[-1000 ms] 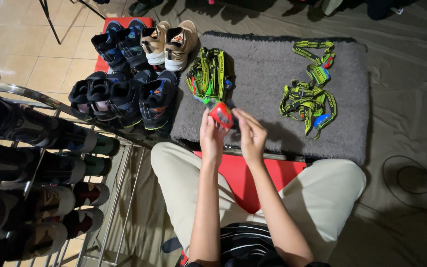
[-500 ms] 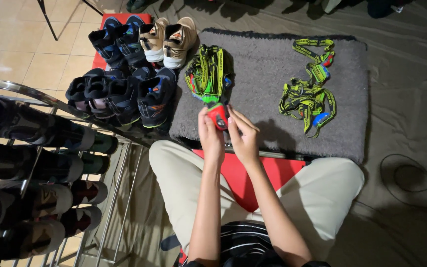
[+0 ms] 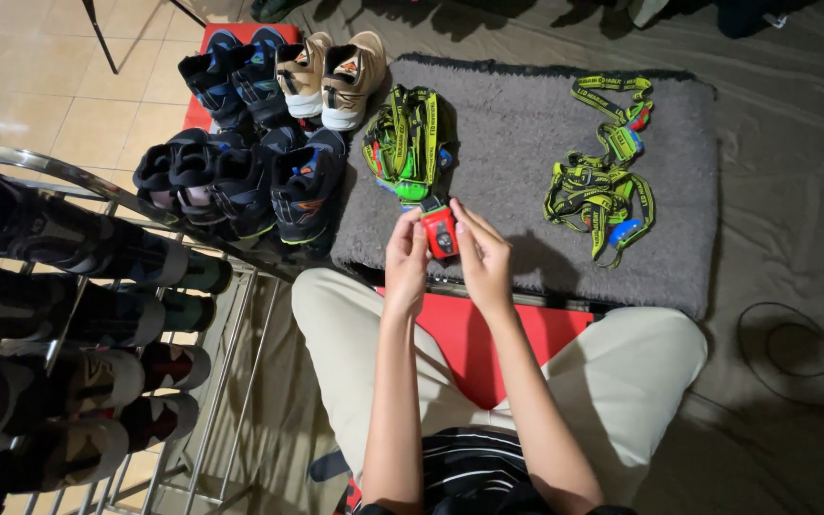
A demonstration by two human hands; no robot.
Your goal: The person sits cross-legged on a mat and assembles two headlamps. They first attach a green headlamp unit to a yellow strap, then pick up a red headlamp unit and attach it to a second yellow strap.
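Hands (image 3: 445, 256) around one red headlamp (image 3: 440, 232)

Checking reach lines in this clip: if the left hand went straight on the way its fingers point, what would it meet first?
Probably the green strap bundle on the grey mat, just beyond the left hand; depth is uncertain.

red headlamp (image 3: 440, 232) | small, boxy, dark lens up | green strap trailing | above grey mat's near edge

A grey mat (image 3: 526, 143) lay on the floor (image 3: 793, 238). Green straps (image 3: 603, 181) lay on it at 2 o'clock, another bundle (image 3: 407, 138) at 10.
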